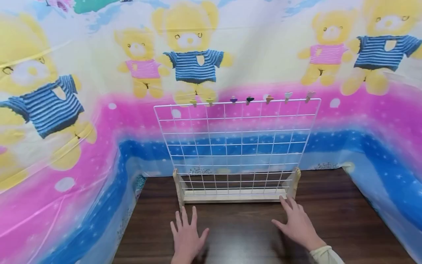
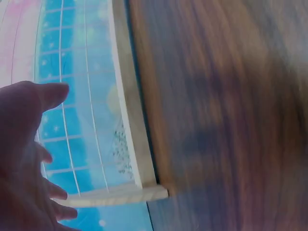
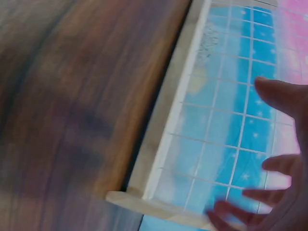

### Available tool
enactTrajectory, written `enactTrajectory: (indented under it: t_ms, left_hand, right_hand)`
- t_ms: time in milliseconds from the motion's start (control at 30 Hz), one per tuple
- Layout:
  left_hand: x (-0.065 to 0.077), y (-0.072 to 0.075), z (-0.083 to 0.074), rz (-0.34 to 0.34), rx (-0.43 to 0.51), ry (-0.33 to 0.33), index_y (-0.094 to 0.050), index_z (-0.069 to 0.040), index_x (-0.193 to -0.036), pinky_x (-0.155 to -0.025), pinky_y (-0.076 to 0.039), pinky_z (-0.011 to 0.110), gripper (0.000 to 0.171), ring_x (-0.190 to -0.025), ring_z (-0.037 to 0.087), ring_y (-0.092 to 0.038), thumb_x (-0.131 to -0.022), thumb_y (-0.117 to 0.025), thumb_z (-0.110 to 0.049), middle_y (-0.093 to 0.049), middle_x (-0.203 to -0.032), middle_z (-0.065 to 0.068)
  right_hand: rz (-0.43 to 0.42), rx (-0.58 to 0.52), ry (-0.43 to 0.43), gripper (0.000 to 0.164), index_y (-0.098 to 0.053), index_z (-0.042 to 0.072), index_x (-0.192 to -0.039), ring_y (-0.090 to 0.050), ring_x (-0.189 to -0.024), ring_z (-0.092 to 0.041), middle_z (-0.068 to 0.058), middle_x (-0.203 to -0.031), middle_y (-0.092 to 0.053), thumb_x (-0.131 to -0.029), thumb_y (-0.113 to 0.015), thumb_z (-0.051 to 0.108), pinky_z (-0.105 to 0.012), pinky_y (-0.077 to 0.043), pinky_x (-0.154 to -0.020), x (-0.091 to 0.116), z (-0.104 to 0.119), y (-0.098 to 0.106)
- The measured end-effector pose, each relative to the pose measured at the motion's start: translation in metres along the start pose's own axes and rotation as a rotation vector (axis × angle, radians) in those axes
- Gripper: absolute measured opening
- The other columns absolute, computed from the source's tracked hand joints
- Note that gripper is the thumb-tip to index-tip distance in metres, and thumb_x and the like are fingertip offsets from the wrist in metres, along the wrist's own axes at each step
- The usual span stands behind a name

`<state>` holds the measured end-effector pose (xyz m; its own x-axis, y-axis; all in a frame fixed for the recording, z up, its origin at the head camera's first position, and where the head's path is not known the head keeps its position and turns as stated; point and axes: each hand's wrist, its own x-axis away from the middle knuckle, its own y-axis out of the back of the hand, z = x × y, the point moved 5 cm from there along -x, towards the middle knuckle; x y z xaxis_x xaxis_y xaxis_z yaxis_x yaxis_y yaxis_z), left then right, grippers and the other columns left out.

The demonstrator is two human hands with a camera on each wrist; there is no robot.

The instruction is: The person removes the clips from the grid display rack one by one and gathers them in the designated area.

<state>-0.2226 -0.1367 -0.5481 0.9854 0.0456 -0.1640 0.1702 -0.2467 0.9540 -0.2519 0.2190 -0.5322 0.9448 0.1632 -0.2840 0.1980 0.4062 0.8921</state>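
- Left hand (image 1: 188, 236) is above the near left worktop (image 1: 242, 223), fingers spread, grip released.
- Right hand (image 1: 298, 225), near right, also has its grip released; fingertips by the right end of the wooden base (image 1: 234, 198), contact unclear.
- White wire grid panel (image 1: 242, 143) stands in that base, far middle.
- Seven small clips (image 1: 250, 99) line its top edge.

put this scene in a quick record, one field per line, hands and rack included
left hand: fingers spread, holding nothing
right hand: fingers extended, empty, near the base's right end; contact unclear
rack: white wire grid standing in a wooden base
clips: seven small clips along the grid's top edge, including yellow, black, orange and white
surface: dark wood-grain table
backdrop: cloth printed with teddy bears
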Motion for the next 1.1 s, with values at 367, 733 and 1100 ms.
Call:
enactTrajectory:
  t_ms: [367,733,1100]
  left_hand:
    - [-0.036,0.040,0.032,-0.076,0.231,0.069,-0.027,0.008,-0.144,-0.092,-0.036,0.060,0.074,-0.122,0.046,-0.041,-0.093,-0.057,-0.038,-0.032,-0.142,0.031]
    - [-0.089,0.070,0.059,-0.054,0.324,0.120,-0.019,0.010,-0.145,-0.097,-0.036,0.056,0.076,-0.128,0.045,-0.033,-0.095,-0.050,-0.038,-0.027,-0.145,0.030]
    - [-0.130,0.081,0.056,0.015,0.432,0.094,-0.016,0.006,-0.148,-0.101,-0.033,0.053,0.069,-0.130,0.041,-0.036,-0.100,-0.042,-0.036,-0.031,-0.146,0.027]
  right_hand:
    - [-0.096,-0.270,0.198,0.046,-0.059,0.007,-0.126,-0.056,-0.070,-0.003,-0.003,-0.106,-0.064,-0.084,-0.074,0.020,-0.024,-0.048,-0.058,-0.046,0.054,0.052]
    - [-0.117,-0.260,0.450,0.030,-0.066,0.007,-0.115,-0.053,-0.064,-0.001,0.000,-0.093,-0.064,-0.088,-0.069,0.019,-0.023,-0.047,-0.056,-0.094,0.136,0.119]
    - [-0.174,-0.296,0.592,0.035,-0.064,0.006,-0.119,-0.056,-0.064,-0.004,-0.004,-0.105,-0.066,-0.087,-0.071,0.019,-0.023,-0.050,-0.059,-0.133,0.207,0.172]
